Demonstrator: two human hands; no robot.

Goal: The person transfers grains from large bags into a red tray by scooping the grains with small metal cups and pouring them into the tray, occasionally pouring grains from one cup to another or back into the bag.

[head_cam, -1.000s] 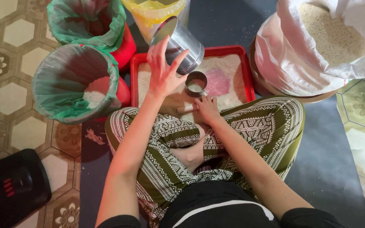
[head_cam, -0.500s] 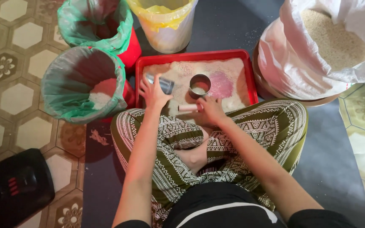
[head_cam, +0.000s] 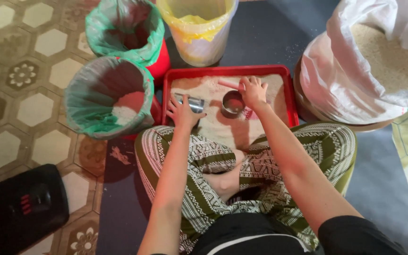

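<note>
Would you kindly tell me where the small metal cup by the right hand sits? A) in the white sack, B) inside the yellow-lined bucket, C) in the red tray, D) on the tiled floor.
C: the metal cup stands on the grain inside the red tray, beside the right hand.

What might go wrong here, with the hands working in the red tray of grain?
The left hand presses a metal cup lying on its side near the red tray edge, so grain may get pushed over the rim. The right hand reaches beside the upright metal cup and might tip it.
</note>
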